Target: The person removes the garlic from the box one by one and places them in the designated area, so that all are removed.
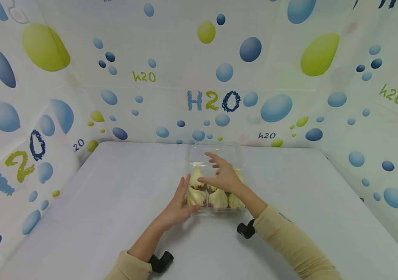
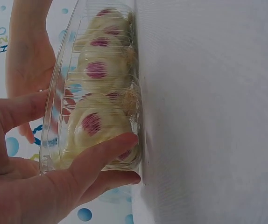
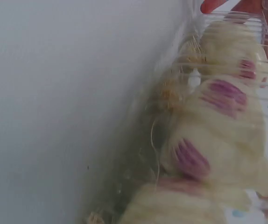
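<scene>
A clear plastic clamshell box [image 1: 216, 211] stands on the white table with several pale garlic bulbs [image 1: 218, 199] in it. Purple patches show on the bulbs through the ribbed front wall in both wrist views. Its transparent lid [image 1: 196, 153] is folded back toward the far side. My left hand [image 1: 176, 208] rests at the box's near left corner, straight fingers along the left side and thumb at the front rim. Above the bulbs, my right hand [image 1: 224, 177] spreads its thumb and fingers with nothing between them; it hides part of the back row.
The white tabletop [image 1: 122, 194] spreads out around the box. Behind and beside it hangs a white sheet [image 1: 171, 42] printed with blue and green drops. Black wrist cameras [image 1: 161, 262] sit under both beige sleeves [image 1: 290, 241].
</scene>
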### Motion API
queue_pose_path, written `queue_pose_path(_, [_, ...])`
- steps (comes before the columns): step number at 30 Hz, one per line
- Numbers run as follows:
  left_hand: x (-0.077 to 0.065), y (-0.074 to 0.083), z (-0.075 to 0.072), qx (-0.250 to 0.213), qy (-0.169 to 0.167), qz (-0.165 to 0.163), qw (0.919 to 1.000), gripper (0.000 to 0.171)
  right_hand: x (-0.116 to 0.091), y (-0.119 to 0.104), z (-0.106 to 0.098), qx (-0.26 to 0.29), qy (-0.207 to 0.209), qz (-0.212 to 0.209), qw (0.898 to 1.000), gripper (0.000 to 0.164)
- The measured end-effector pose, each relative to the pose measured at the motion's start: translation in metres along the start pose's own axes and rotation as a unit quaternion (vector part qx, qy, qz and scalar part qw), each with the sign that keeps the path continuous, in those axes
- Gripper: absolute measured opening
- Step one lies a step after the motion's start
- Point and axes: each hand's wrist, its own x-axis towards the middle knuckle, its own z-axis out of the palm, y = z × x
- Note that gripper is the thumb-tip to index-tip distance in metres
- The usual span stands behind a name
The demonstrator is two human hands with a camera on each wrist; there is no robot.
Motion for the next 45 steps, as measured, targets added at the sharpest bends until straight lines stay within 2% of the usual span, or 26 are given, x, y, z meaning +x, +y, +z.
queue_pose_path(9, [0.002, 0.000, 0.000, 0.010, 0.003, -0.007, 0.9999, 0.086, 0.005, 0.001, 0.015, -0.025, -0.002, -0.028, 0.999, 0.081])
queue_pose_path(22, [0.001, -0.002, 0.000, 0.013, -0.005, -0.006, 0.9999, 0.089, 0.009, 0.002, 0.025, -0.066, -0.020, -0.043, 0.997, 0.083])
queue_pose_path(25, [0.000, -0.001, 0.000, 0.011, -0.006, -0.001, 0.9999, 0.089, 0.011, 0.002, 0.026, -0.075, -0.033, -0.042, 0.996, 0.083])
queue_pose_path(27, [-0.003, 0.005, -0.001, 0.006, -0.004, -0.001, 1.0000, 0.089, 0.012, 0.001, 0.027, -0.081, -0.043, -0.043, 0.995, 0.082])
queue_pose_path(32, [-0.002, 0.005, -0.002, 0.007, -0.004, 0.002, 1.0000, 0.090, 0.014, -0.002, 0.029, -0.120, -0.060, -0.035, 0.990, 0.080])
queue_pose_path(34, [0.000, -0.001, -0.001, 0.010, -0.006, 0.004, 0.9999, 0.090, 0.015, -0.005, 0.030, -0.132, -0.064, -0.029, 0.989, 0.080])
queue_pose_path(45, [-0.003, 0.003, -0.001, -0.003, -0.012, 0.011, 0.9999, 0.091, 0.018, -0.011, 0.032, -0.160, -0.081, 0.018, 0.984, 0.079])
